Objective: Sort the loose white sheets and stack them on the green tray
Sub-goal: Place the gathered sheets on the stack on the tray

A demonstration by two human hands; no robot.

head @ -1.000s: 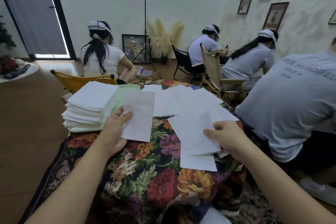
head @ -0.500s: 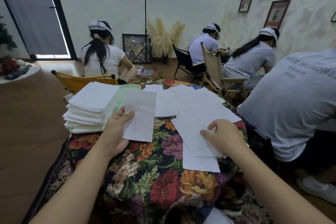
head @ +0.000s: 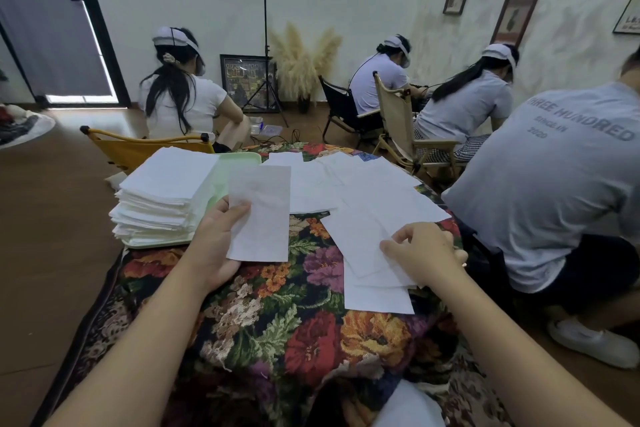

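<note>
Left hand [head: 214, 246] grip holds 1 sheet [head: 261, 211]; right hand [head: 424, 253] pinches loose sheets [head: 367, 215] at 3 o'clock. Thin overlapping paper may lift doubled, or topple the stack [head: 162, 194] overhanging the green tray [head: 239, 159].

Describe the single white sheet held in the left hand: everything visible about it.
The sheet is a plain white, narrow rectangle, thin and slightly translucent, looking like soft tissue-like paper with faint creasing. It stands nearly upright, long side vertical, lifted above the floral tablecloth. The left hand holds it at the left edge, thumb on the front face, fingers behind. Its upper part overlaps the view of the green tray and of the loose sheets beyond it; whether it touches them cannot be told.
</note>
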